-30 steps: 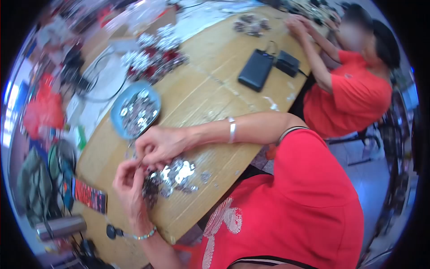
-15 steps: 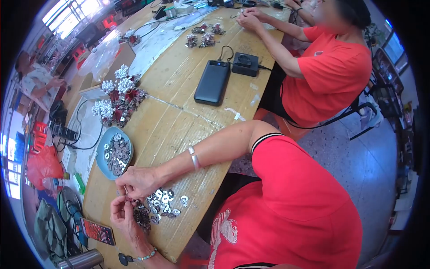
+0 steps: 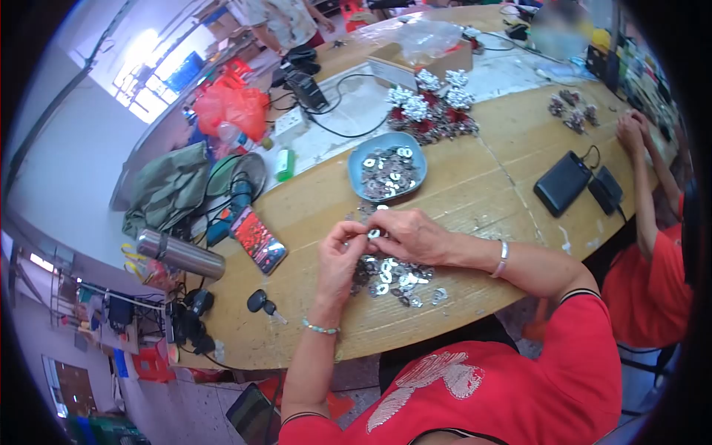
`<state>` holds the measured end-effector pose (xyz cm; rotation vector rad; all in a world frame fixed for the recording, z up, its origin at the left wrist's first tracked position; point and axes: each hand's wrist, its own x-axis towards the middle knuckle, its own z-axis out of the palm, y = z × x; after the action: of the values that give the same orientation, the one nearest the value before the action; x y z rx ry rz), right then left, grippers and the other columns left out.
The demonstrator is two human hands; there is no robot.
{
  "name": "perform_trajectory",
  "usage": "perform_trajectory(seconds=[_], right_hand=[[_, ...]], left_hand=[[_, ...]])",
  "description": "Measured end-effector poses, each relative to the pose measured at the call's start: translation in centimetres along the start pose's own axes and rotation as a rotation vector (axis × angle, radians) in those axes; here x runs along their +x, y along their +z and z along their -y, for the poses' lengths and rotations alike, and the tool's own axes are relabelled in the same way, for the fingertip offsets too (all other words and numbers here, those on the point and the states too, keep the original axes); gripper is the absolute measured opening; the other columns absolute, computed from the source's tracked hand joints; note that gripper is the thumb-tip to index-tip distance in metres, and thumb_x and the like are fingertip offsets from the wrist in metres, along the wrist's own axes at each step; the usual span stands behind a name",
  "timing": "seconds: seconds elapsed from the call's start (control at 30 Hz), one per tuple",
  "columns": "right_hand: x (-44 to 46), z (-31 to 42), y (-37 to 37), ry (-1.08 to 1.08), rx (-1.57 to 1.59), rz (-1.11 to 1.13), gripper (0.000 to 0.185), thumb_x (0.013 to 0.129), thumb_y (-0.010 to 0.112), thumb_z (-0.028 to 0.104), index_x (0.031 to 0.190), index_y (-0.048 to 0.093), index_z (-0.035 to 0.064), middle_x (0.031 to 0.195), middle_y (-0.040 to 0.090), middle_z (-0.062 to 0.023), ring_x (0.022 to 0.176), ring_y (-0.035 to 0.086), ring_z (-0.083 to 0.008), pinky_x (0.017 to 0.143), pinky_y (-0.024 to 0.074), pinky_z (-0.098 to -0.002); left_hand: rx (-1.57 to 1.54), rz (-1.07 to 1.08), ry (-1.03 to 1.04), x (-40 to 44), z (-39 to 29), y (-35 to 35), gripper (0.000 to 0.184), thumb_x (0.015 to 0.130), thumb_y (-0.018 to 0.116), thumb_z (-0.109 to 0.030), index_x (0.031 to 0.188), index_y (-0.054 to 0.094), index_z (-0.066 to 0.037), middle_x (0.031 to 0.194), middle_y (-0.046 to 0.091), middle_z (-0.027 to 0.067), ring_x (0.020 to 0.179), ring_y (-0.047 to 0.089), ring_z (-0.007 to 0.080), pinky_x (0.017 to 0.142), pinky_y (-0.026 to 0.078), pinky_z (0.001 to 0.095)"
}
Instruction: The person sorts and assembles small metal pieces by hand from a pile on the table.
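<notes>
My left hand [image 3: 341,259] and my right hand [image 3: 412,236] meet over the table, thumbs and fingers pinched together. Between the fingertips shows a small shiny ring-like metal piece [image 3: 374,233], partly covered by them. Under and beside the hands lies a loose pile of similar flat metal pieces [image 3: 404,282], some silvery and some darker. Just beyond the hands stands a blue bowl [image 3: 356,176] with more of these pieces in it. A few pieces lie between the bowl and my fingers.
Behind the bowl stand clusters with white beaded tops [image 3: 417,108]. To the left are a phone [image 3: 258,239], a steel flask [image 3: 180,252] and a small black object with a tag [image 3: 259,301]. A black power bank [image 3: 562,184] lies right, near a co-worker's hands [image 3: 633,130].
My view has turned left, so the table and bowl appear further right. Both hands stay together at the pile, with a shiny ring now visible between the fingertips.
</notes>
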<state>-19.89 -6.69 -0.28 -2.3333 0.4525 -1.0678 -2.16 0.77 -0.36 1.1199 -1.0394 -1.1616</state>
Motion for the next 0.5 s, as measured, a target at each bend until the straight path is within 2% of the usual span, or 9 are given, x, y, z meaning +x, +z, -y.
perform_trajectory(seconds=[0.07,0.17,0.2,0.4,0.5], right_hand=[[-0.3,-0.4,0.4,0.005,0.041,-0.037,0.027,0.086,0.072,0.022,0.093,0.057,0.0014,0.077,0.064,-0.0199,0.075,0.068,-0.0382,0.064,0.0526,-0.045],[-0.4,-0.4,0.2,0.044,-0.003,0.02,0.023,0.085,0.071,0.01,0.103,0.061,0.001,0.082,0.067,-0.0143,0.064,0.068,-0.0221,0.058,0.0542,-0.035],[-0.4,-0.4,0.3,0.033,0.01,-0.003,0.021,0.085,0.071,0.01,0.101,0.061,0.001,0.08,0.067,-0.0139,0.062,0.067,-0.021,0.056,0.0537,-0.0347],[-0.3,-0.4,0.1,0.043,-0.02,0.005,0.016,0.086,0.07,0.011,0.096,0.062,0.0015,0.076,0.066,-0.0138,0.064,0.067,-0.0245,0.057,0.0534,-0.0361],[-0.1,-0.8,0.4,-0.024,-0.007,-0.066,0.017,0.086,0.067,0.016,0.084,0.057,0.0016,0.069,0.062,-0.0184,0.066,0.066,-0.0382,0.058,0.051,-0.0464]], left_hand=[[0.017,-0.002,-0.029,-0.5,-0.1,0.0,0.009,0.095,0.061,0.0,0.104,0.063,0.0,0.091,0.067,0.0043,0.079,0.067,0.0108,0.074,0.055,0.0231],[0.035,0.003,-0.022,-0.1,-0.5,0.4,0.009,0.096,0.06,0.001,0.104,0.063,0.0,0.09,0.067,0.0039,0.079,0.067,0.0103,0.073,0.055,0.0226],[0.051,-0.005,-0.013,-0.2,-0.7,0.6,0.008,0.096,0.06,0.001,0.104,0.063,0.0,0.09,0.067,0.0039,0.078,0.067,0.0103,0.073,0.055,0.0225],[0.139,-0.017,0.059,-0.3,-0.1,0.8,0.01,0.095,0.058,0.004,0.104,0.062,0.001,0.09,0.067,0.0044,0.078,0.068,0.0104,0.072,0.056,0.0227],[0.152,-0.024,0.079,-0.3,0.0,0.9,0.01,0.094,0.059,0.005,0.103,0.063,0.001,0.091,0.068,0.0041,0.079,0.067,0.01,0.072,0.056,0.0226]])
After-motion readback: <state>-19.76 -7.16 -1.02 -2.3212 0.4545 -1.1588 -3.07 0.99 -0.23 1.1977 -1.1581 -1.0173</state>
